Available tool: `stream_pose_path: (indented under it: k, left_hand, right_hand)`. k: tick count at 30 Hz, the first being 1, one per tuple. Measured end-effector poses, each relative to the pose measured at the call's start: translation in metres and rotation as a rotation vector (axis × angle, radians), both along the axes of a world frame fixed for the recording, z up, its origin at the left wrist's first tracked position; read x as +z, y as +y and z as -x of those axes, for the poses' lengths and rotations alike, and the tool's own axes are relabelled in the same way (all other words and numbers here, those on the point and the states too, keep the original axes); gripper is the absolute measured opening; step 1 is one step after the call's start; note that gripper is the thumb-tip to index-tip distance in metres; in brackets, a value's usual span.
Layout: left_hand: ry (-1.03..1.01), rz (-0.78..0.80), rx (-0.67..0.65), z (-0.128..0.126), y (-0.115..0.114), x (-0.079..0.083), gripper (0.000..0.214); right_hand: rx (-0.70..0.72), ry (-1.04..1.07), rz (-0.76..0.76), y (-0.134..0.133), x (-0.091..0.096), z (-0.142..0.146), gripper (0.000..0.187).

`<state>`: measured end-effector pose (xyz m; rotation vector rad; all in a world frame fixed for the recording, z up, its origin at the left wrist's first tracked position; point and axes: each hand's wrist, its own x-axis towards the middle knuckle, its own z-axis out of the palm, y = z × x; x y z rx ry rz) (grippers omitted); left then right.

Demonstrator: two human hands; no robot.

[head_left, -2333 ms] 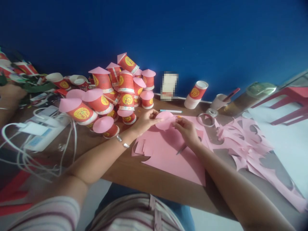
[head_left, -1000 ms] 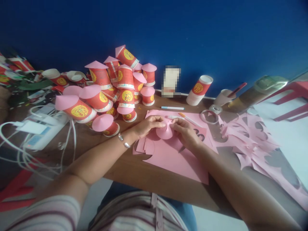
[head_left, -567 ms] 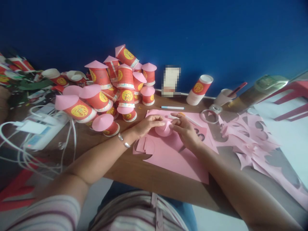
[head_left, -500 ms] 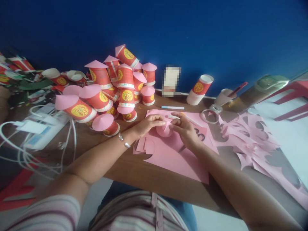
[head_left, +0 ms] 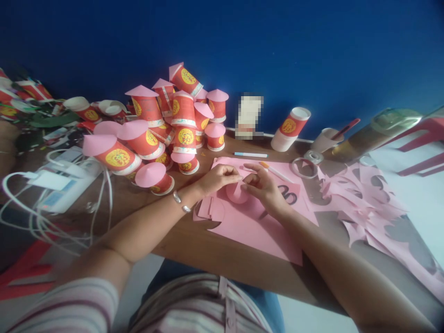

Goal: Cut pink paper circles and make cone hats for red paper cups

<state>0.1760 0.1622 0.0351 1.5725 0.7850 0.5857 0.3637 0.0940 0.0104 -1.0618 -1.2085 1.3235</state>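
Observation:
My left hand [head_left: 222, 179] pinches the upper left edge of a pink paper circle [head_left: 236, 194] with a cut in it. My right hand [head_left: 262, 186] has its bent fingertips at the circle's right edge, close to the left fingertips. Below the hands lies a large pink paper sheet [head_left: 263, 236]. Black-handled scissors [head_left: 287, 195] rest by my right wrist, their blades partly hidden under the hand. Several cut pink pieces [head_left: 213, 209] lie next to my left wrist.
Red cups with pink cone tops [head_left: 183, 138] are piled at left, beside a white power strip [head_left: 62, 182] with cables. Behind the sheet are a pen [head_left: 251, 155], stacked cups [head_left: 290, 129], tape rolls [head_left: 304, 168] and a bottle [head_left: 376, 132]. Pink paper scraps [head_left: 367, 203] lie right.
My fingertips have drawn slightly apart, and the pink circle's cut now shows more openly. The whole view has shifted slightly.

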Motion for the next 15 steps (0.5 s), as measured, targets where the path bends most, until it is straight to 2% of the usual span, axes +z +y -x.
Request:
stream_pose_path:
  k: [12,15]
  left_hand:
    - [0.027,-0.105,-0.048,0.0012,-0.0017,0.0083,0.025]
    - [0.026,-0.155,-0.06,0.0022,-0.0019,0.009,0.025]
  right_hand:
    - [0.026,0.009,0.016,0.0031,-0.0043,-0.0037,0.052]
    - [0.0,-0.041,0.027,0.0031,-0.0031,-0.0041,0.041]
